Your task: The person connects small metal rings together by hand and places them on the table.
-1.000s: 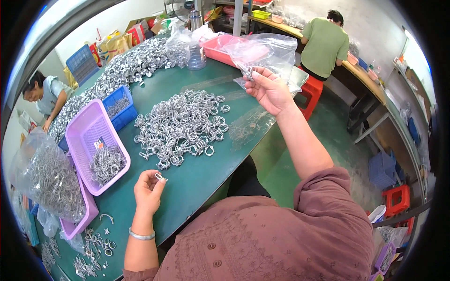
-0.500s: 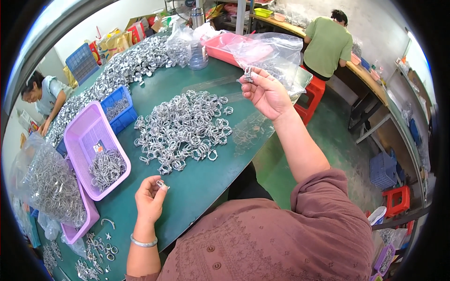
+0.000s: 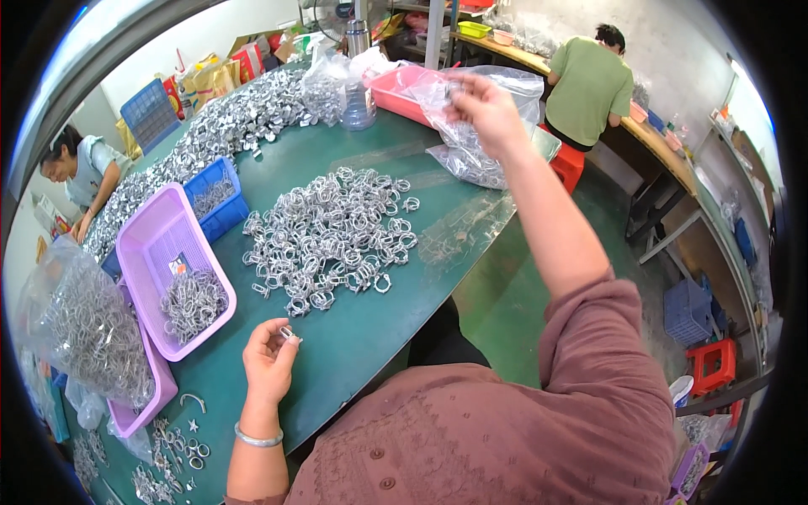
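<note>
Metal piece (image 3: 288, 333), likely light, stiff, best edge-gripped, sits pinched in our left hand (image 3: 269, 362) nearside of the ring pile (image 3: 330, 240); what our curled right hand (image 3: 488, 109) beyond it holds, we cannot tell.

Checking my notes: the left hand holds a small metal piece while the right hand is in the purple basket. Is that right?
Not quite: the head view shows the right hand at the clear plastic bag beside the pink tray, not in the purple basket. The left hand does hold a small metal piece.
</note>
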A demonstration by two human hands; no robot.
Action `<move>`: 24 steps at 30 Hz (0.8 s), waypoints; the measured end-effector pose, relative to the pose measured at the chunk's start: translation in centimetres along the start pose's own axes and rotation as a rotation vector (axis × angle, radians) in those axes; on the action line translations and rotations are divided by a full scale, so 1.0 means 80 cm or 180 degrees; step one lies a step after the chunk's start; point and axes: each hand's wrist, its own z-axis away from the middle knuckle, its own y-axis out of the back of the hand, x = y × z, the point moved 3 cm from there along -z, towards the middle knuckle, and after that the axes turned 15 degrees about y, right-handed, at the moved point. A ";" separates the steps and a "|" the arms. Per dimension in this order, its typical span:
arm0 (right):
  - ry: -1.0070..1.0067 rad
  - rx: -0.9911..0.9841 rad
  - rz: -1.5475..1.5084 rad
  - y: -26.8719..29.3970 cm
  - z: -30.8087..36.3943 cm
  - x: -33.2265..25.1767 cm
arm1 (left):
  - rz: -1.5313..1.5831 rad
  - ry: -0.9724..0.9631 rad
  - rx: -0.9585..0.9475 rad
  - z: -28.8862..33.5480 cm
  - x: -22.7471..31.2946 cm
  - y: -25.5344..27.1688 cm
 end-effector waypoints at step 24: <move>-0.0361 -0.1062 0.4529 0.103 -0.151 0.032 | 0.0580 0.0057 -0.0277 -0.006 0.002 -0.004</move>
